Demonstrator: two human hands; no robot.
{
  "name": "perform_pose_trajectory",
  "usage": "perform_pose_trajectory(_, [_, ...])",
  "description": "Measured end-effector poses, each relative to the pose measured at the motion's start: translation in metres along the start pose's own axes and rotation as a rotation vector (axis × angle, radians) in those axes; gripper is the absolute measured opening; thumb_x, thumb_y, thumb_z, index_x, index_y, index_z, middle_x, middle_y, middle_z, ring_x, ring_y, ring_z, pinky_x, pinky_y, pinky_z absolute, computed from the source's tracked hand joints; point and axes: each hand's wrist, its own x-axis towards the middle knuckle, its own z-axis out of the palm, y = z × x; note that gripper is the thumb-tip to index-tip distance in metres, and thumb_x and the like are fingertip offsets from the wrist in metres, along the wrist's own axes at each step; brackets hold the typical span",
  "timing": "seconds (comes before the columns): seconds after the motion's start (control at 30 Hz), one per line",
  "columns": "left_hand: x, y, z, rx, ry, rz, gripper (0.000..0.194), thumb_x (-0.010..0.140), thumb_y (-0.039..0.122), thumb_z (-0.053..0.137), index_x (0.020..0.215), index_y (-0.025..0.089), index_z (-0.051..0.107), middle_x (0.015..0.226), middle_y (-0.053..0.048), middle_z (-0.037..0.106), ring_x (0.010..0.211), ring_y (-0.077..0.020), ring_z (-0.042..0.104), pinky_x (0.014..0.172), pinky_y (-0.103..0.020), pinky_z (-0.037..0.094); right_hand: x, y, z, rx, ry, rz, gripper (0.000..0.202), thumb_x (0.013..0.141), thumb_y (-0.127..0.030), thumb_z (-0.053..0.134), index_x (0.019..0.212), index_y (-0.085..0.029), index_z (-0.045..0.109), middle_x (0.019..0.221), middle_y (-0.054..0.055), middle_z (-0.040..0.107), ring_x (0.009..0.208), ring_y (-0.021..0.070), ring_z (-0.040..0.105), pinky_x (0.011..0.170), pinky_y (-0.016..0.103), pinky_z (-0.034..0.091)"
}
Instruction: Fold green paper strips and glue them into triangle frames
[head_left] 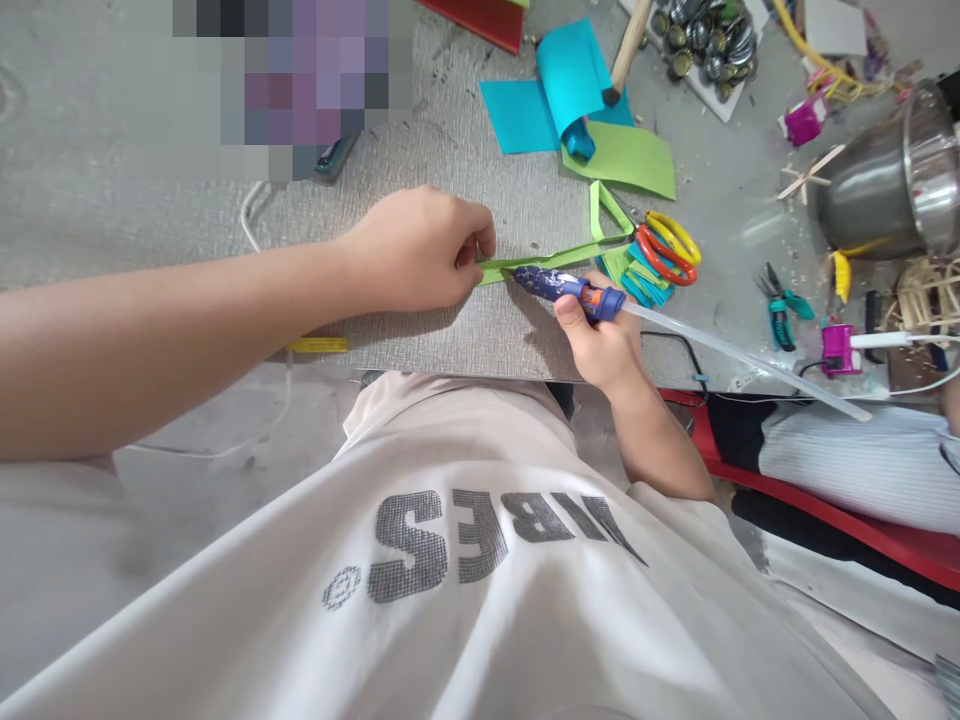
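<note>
One green strip [573, 257] extends rightward from the left hand's grip [429, 243].

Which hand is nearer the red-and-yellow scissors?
Right. The right hand, gripping the blue glue gun, is below and left of the scissors in view; the left hand is farther left, pinching the green strip.

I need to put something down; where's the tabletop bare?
Between the dark object and the blue paper, and beyond the left forearm, left of the white cable. It's crowded around the scissors and metal container.
</note>
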Motion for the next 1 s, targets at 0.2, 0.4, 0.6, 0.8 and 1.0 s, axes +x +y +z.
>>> perform_pose_trajectory(0.2, [0.001,-0.008,0.006,-0.012,0.034,0.037,0.042,0.102,0.024,0.064,0.137,0.023,0.088,0.111,-0.005,0.092,0.088,-0.0250,0.072,0.086,-0.043,0.057,-0.001,0.002,-0.001,0.003,0.020,0.001,0.083,0.104,-0.108,0.057,0.077,-0.031,0.048,0.072,0.000,0.049,0.070,0.0215,0.048,0.071,0.042,0.041])
perform_pose_trajectory(0.4, [0.003,-0.015,0.012,-0.034,0.074,0.080,0.039,0.101,0.025,0.065,0.132,0.024,0.088,0.102,-0.005,0.090,0.081,-0.0248,0.067,0.079,-0.043,0.055,-0.003,0.007,-0.002,0.008,0.055,0.019,0.084,0.103,-0.109,0.059,0.076,-0.031,0.045,0.070,-0.001,0.048,0.070,0.0213,0.049,0.074,0.043,0.046])
perform_pose_trajectory(0.6, [0.003,-0.012,0.009,-0.043,0.066,0.083,0.040,0.102,0.023,0.063,0.135,0.024,0.086,0.102,-0.005,0.089,0.081,-0.0231,0.064,0.080,-0.042,0.053,-0.005,0.010,-0.004,-0.013,0.073,0.041,0.084,0.102,-0.111,0.058,0.075,-0.032,0.044,0.069,-0.001,0.047,0.070,0.0221,0.048,0.072,0.042,0.043])
perform_pose_trajectory(0.8, [0.004,-0.019,0.014,-0.067,0.090,0.101,0.038,0.099,0.026,0.063,0.130,0.027,0.086,0.097,-0.004,0.087,0.080,-0.0229,0.064,0.078,-0.042,0.051,-0.006,0.015,-0.008,0.023,0.062,0.069,0.083,0.100,-0.109,0.064,0.076,-0.030,0.050,0.070,-0.001,0.053,0.070,0.0211,0.051,0.077,0.043,0.051])
perform_pose_trajectory(1.0, [0.004,-0.018,0.014,-0.074,0.094,0.104,0.039,0.100,0.026,0.063,0.131,0.027,0.086,0.100,-0.003,0.088,0.082,-0.0227,0.066,0.080,-0.041,0.052,-0.007,0.014,-0.008,0.004,0.080,0.064,0.083,0.102,-0.109,0.061,0.076,-0.030,0.051,0.070,-0.001,0.052,0.070,0.0211,0.049,0.077,0.042,0.050])
